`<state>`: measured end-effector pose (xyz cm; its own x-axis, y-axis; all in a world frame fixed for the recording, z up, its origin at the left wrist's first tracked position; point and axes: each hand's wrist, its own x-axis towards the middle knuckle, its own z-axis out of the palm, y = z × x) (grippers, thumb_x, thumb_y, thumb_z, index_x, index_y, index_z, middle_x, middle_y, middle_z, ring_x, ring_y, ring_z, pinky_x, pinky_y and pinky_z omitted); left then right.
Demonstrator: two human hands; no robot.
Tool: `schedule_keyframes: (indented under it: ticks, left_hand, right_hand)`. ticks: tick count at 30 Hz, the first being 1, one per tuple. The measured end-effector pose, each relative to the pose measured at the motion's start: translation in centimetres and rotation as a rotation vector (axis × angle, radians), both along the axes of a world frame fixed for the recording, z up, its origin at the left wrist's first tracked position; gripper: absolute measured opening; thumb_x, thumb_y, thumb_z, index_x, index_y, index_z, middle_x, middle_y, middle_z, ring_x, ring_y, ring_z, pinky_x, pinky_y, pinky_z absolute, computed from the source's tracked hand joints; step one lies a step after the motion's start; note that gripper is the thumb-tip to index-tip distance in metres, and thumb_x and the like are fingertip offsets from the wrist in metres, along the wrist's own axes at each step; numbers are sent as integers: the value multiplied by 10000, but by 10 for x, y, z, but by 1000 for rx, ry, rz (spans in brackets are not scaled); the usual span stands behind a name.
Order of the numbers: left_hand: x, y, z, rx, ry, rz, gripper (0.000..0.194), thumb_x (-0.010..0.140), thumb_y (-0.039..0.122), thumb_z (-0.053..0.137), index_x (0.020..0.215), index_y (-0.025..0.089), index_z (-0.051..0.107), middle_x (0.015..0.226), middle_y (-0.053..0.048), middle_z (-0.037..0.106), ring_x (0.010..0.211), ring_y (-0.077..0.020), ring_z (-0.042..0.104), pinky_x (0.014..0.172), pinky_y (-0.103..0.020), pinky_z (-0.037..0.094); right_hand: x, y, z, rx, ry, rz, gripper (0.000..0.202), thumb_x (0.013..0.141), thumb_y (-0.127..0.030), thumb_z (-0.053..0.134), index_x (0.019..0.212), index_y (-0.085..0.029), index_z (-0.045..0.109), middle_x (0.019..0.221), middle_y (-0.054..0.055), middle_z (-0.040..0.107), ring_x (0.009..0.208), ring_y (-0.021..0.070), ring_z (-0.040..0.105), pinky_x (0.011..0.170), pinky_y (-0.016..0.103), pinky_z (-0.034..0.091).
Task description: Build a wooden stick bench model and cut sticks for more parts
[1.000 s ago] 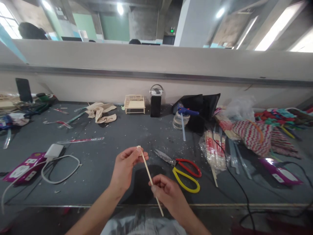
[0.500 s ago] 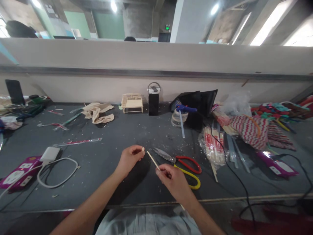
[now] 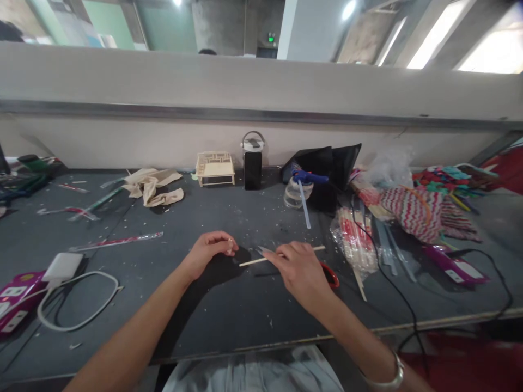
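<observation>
Just left of the middle of the frame, the left hand (image 3: 210,253) is curled, thumb and fingers drawn together, pinching a small pale piece (image 3: 230,245) at their tips. Over to the right of centre, the right hand (image 3: 300,272) is palm down, fingers bent and close together, thumb pointing left. It lies across the wooden stick (image 3: 252,262) and the scissors (image 3: 330,276); whether it grips either one, you can't tell from here.

The stick itself: thin, straight, pale, running at a shallow slant through the centre of the frame. Its left end is near the left hand but apart from it, and its right end pokes out beyond the right hand, a little higher.

Now for what's covered. The right hand hides the middle of the stick and most of the scissors: just the grey tip shows by the thumb, and part of a red handle shows at the right. The pale piece is tiny and half tucked behind fingers, its shape hard to make out. At the far left, a purple power strip (image 3: 18,291) is cut off by the frame's edge, and both forearms run out at the bottom.
</observation>
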<state>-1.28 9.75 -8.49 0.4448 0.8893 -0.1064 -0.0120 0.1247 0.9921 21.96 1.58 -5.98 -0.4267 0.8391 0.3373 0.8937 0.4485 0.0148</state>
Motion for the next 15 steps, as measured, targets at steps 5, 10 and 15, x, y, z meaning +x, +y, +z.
schedule_keyframes:
  ticks: [5,10,15]
  left_hand:
    - [-9,0,3,-106,1,-97,164,743,288,638,782,129,652,740,-53,667,604,-146,613,558,-259,486]
    - [-9,1,4,-60,97,-106,193,743,302,634,815,125,654,602,-13,614,537,-129,587,485,-221,458]
    - [-15,8,-3,81,263,-109,310,785,365,594,962,120,667,726,-36,648,548,-102,567,508,-216,467]
  right_hand:
    - [-21,25,4,93,-29,150,302,851,-84,511,1090,-230,626,881,54,650,812,198,486,798,352,311]
    - [-38,33,-4,66,-6,237,287,850,-96,520,1090,-211,626,868,59,638,808,198,479,804,342,329]
    - [-40,49,-5,79,-55,277,232,864,-134,529,1041,-228,644,877,50,638,825,207,479,842,362,322]
